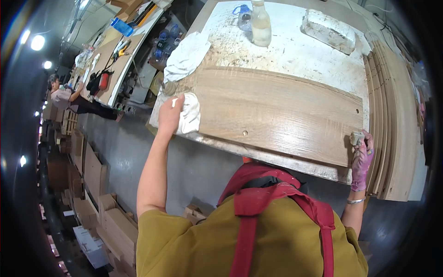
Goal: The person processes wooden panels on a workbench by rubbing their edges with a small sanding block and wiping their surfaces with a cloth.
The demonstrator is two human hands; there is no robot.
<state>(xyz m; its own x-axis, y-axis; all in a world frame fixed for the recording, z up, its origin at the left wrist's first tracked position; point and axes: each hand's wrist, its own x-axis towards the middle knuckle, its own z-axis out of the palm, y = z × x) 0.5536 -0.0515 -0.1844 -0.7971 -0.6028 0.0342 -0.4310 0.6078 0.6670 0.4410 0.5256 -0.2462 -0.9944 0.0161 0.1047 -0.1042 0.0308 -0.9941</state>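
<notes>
A wood-grain board [281, 106] with small round holes lies flat on the stained white worktable [286, 53] in front of me. My bare left hand [170, 115] is closed on a bunched white cloth [190, 116] at the board's left end. On my right hand [362, 162] is a pink, stained glove. Its fingers grip a small, whitish, block-shaped piece [356, 138] at the board's right edge; what it is made of I cannot tell.
A glass bottle [261, 27] of pale liquid, a blue-handled plastic bottle [244, 21] and a smeared white block [328, 31] stand at the back. Another white cloth [187, 56] lies far left. Several upright boards [390, 124] lean at the right. Cartons [117, 226] line the floor; a person [62, 94] works farther left.
</notes>
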